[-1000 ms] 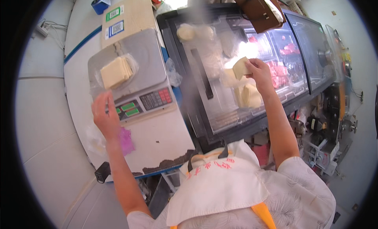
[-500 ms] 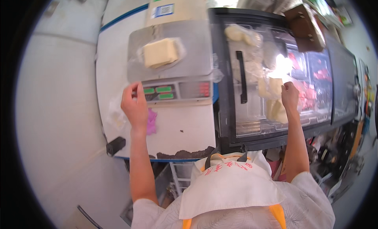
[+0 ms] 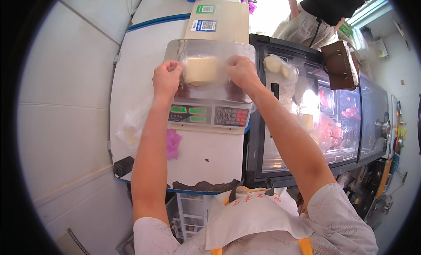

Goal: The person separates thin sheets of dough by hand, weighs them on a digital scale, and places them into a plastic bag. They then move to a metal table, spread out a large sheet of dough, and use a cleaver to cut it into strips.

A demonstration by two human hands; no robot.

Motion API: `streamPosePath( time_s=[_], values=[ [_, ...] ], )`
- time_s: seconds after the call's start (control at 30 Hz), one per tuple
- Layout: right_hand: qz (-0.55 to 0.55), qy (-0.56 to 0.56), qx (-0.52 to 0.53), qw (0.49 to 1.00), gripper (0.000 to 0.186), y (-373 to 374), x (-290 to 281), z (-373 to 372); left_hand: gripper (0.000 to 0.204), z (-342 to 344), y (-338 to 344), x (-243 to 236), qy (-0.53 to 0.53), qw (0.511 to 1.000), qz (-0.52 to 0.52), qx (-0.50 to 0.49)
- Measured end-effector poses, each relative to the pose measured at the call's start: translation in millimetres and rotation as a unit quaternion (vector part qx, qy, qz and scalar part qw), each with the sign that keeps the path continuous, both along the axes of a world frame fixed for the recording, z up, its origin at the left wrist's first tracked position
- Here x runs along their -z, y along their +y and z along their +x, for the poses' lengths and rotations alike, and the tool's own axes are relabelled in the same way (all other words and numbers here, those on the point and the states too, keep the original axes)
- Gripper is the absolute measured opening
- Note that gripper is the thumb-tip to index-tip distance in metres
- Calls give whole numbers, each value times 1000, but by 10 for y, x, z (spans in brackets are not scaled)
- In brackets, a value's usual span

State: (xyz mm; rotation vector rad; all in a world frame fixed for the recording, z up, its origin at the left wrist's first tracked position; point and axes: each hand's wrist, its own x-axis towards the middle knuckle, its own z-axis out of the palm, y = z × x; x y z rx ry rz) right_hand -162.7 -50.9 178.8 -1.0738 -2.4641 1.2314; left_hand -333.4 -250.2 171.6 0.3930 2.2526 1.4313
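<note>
On the steel platform of a digital scale [image 3: 177, 49] lies a stack of pale yellow square sheets [image 3: 199, 70] on clear plastic film. My left hand [image 3: 167, 79] is at the film's left edge, thumb and forefinger pinched on it. At the stack's right side, my right hand [image 3: 240, 72] has curled, closed fingers; their tips are blurred, so what they hold is unclear. More pale sheets [image 3: 307, 123] lie in the glass-topped display fridge to the right, partly hidden behind my right forearm.
The fridge [image 3: 368, 101] also holds bagged rounds [image 3: 274, 64] and pink meat [image 3: 334, 132]. A brown bag [image 3: 335, 66] rests on it; another person [image 3: 324, 5] stands beyond. On the white counter are a wooden board [image 3: 217, 33], purple plastic [image 3: 172, 143] and a black box [image 3: 123, 167].
My right hand has moved left from the fridge's sheets to the scale. My left hand has risen to the stack's left edge. The other person has come into view at the top.
</note>
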Motion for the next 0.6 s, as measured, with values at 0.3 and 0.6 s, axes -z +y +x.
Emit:
streamPosePath(
  time_s=[0.3, 0.6],
  values=[
    [-70, 61, 21, 995, 24, 21, -266, 6, 16, 78, -135, -232, -177, 970, 168, -7],
    [-494, 258, 116, 822, 13, 82, -238, 122, 25, 181, -195, -254, -316, 908, 273, -27]
  ],
)
